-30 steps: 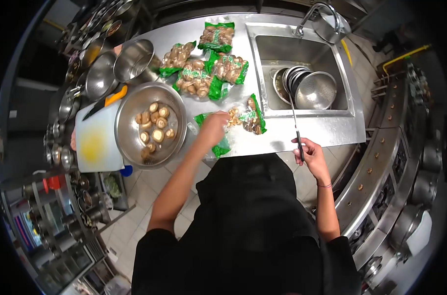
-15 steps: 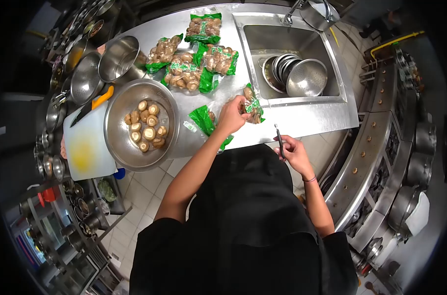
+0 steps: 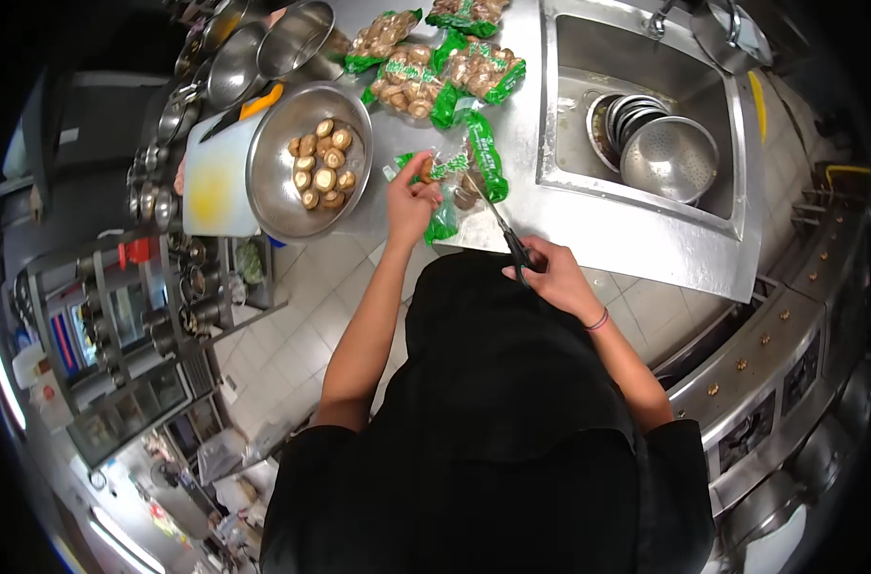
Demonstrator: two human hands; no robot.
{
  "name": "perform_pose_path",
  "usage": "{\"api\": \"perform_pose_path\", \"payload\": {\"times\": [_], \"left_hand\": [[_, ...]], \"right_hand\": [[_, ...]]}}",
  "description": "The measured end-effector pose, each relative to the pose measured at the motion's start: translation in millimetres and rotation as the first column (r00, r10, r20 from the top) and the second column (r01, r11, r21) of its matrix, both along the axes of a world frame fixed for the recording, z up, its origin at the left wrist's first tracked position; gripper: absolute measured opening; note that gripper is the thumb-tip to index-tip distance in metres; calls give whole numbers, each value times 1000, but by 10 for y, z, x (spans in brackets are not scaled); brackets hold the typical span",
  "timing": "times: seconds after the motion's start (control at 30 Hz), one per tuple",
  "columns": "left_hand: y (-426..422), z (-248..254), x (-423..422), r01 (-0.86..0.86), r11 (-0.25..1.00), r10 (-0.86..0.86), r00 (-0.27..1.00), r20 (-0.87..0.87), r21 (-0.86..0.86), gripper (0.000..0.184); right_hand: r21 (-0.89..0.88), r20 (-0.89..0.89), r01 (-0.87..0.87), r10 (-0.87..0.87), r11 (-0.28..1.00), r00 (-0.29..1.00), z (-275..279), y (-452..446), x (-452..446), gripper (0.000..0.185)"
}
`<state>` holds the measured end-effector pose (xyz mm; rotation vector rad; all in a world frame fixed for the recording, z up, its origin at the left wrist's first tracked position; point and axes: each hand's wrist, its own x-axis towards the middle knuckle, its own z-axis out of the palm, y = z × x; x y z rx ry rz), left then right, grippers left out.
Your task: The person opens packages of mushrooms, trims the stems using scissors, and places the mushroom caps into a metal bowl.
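Note:
My right hand holds black-handled scissors, their blades pointing up and left onto an opened green-and-clear bag with brown mushrooms in it. At the bag's left side is my left hand, its fingers bent around a mushroom near the plastic. To the left, a perforated steel bowl holds several mushrooms. Several full bags of mushrooms lie behind on the steel counter.
A sink at the back right holds stacked bowls and a colander. At the left are a white cutting board, an orange-handled knife and steel bowls. A stove runs along the right.
The view has shifted. My left hand has moved from the bag's mushrooms to its left side. My right hand has brought the scissors up against the bag.

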<state>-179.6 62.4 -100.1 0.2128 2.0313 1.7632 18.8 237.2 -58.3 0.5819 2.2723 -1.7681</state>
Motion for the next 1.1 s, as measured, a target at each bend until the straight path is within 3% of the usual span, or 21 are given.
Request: {"api": "perform_pose_path", "payload": {"times": [0.13, 0.2, 0.27, 0.33, 0.37, 0.4, 0.5, 0.57, 0.63, 0.77, 0.9, 0.97, 1.1], "left_hand": [[-103, -32, -20, 20, 996, -23, 999, -28, -83, 48], [-120, -28, -25, -87, 994, 83, 994, 64, 65, 46], [-188, 8, -14, -121, 988, 110, 987, 118, 94, 35], [-197, 70, 50, -244, 860, 87, 936, 342, 449, 28], [-225, 86, 73, -202, 815, -13, 931, 365, 543, 22], [-206, 100, 111, -208, 813, -5, 931, 364, 544, 22], [-75, 151, 220, -223, 836, 90, 957, 275, 501, 32], [2, 203, 247, -19, 905, 26, 1000, -12, 425, 47], [27, 293, 263, -21, 928, 36, 999, -33, 373, 54], [63, 387, 314, -43, 951, 65, 996, -60, 308, 69], [124, 394, 347, -145, 954, 187, 972, -140, 263, 75], [169, 372, 392, -198, 975, 221, 916, -334, 102, 80], [260, 371, 534, -176, 983, 144, 908, -393, -48, 80]], "right_hand": [[-24, 24, -87, 87, 996, 996, -168, 141, -100, 34], [-280, 97, 58, -32, 958, 995, -406, 174, -101, 33], [-290, 91, 64, -39, 955, 995, -494, 296, -78, 32], [-197, 10, 66, -65, 978, 998, -413, 386, -13, 31], [-192, -40, 12, -20, 981, 999, -379, 393, 21, 33], [-192, -41, 3, -11, 981, 999, -277, 387, 26, 33], [9, -174, -191, 190, 982, 966, -34, 301, -55, 36], [74, -177, -193, 203, 978, 963, 38, 280, -114, 37], [184, -140, -220, 247, 958, 959, 115, 317, -170, 38], [245, -138, -245, 284, 938, 949, 79, 367, -173, 37], [166, -134, -225, 248, 960, 959, 87, 352, -117, 36], [-95, -74, -244, 238, 965, 969, -1, 322, -60, 29], [-114, -109, -279, 267, 953, 957, 86, 258, -144, 26]]}}
